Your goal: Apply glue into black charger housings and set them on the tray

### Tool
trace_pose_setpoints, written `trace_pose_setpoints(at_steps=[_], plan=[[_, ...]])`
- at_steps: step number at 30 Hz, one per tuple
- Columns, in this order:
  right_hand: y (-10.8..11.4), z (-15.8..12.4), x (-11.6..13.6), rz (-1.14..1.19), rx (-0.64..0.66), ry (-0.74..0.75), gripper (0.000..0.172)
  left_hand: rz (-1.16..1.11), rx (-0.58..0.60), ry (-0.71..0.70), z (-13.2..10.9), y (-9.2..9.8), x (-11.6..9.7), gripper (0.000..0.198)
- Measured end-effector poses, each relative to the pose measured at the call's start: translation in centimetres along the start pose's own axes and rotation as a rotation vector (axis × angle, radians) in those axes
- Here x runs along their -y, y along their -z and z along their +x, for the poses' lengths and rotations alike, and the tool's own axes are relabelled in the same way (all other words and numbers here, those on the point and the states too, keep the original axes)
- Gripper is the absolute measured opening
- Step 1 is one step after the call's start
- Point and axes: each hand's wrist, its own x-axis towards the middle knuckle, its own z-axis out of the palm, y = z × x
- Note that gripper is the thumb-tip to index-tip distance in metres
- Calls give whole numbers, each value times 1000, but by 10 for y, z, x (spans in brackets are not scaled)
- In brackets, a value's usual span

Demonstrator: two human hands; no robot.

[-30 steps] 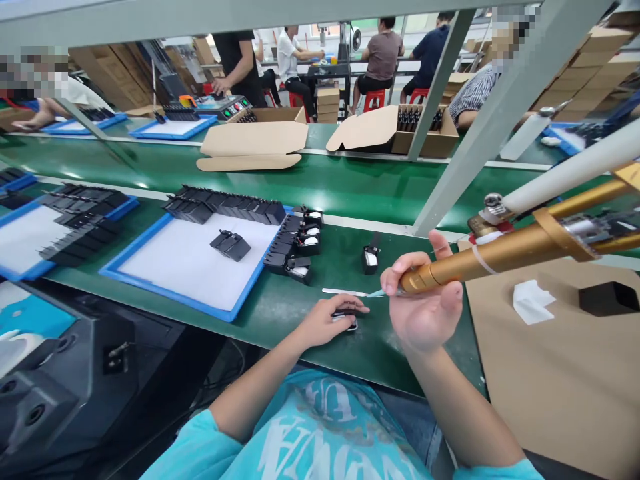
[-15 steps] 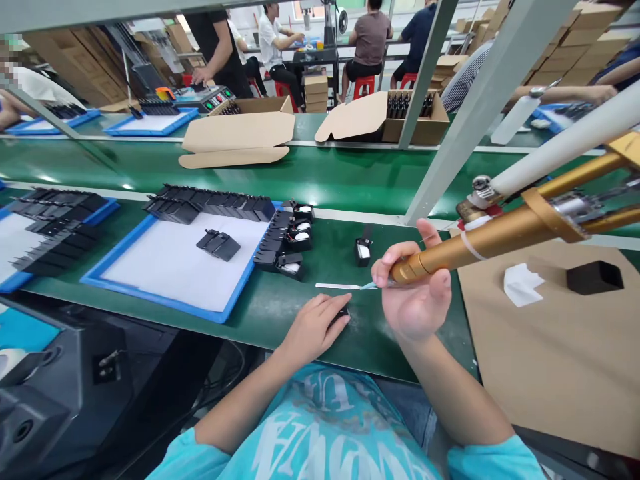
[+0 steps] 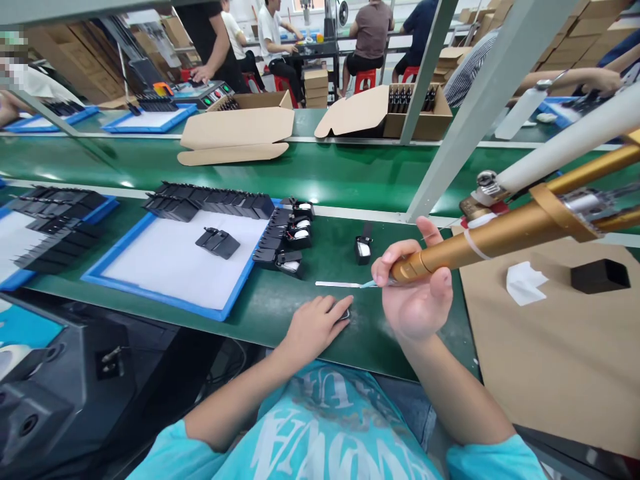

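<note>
My left hand [image 3: 315, 325] rests on the green bench, its fingers over a small black part [image 3: 345, 315] that is mostly hidden. Held in my right hand [image 3: 417, 293] is a gold cylindrical dispensing tool [image 3: 465, 249], its pale blue tip pointing left. Just beyond that tip lies a thin white strip [image 3: 337, 285]. A small black case with a white inside [image 3: 363, 248] stands behind it, lid up. Several more open black cases [image 3: 300, 237] are lined up beside the blue-rimmed tray [image 3: 227, 312]. One black case [image 3: 218, 243] lies on the tray's white sheet.
Brown cardboard [image 3: 555, 360] covers the right side, with a crumpled white paper [image 3: 525, 283] and a black box [image 3: 600, 276]. A grey metal post [image 3: 460, 140] slants up behind the tool. People sit and stand beyond the far bench.
My left hand has shifted slightly left over the small black part, uncovering a bit more of its edge. My right hand keeps its hold on the tool.
</note>
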Motion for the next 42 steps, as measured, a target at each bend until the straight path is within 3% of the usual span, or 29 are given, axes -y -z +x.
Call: trace_pose_setpoints(at_steps=[5,9,12,15,18,20,24,27,30,32,36,42], plan=[[-1,-2,3,41,-4,-2,45,62,44,-116,3,7,-4,32],[3,1,3,44,-26,1,49,-19,-57,-84,-9,14,8,30],[6,3,3,21,-66,-31,53,-74,-257,130,-30,36,44,34],[7,3,3,15,-101,-65,56,22,-384,330,-42,64,104,45],[6,3,2,15,-111,-63,57,227,-315,476,-35,79,162,52],[7,3,1,7,-108,-58,56,282,-236,524,-23,79,188,51],[9,3,-1,-20,-119,-64,58,307,-251,600,-7,70,209,59],[12,5,-2,-36,-143,-78,58,224,-313,768,-3,67,220,87],[14,6,-1,-50,-151,-75,58,7,-225,927,-3,69,234,108],[15,6,-1,-52,-153,-81,59,-55,-183,929,-5,70,242,103],[12,8,0,-59,-189,-111,58,-69,-234,940,-8,78,260,88],[9,12,1,-77,-234,-104,55,28,-351,989,15,113,313,94]])
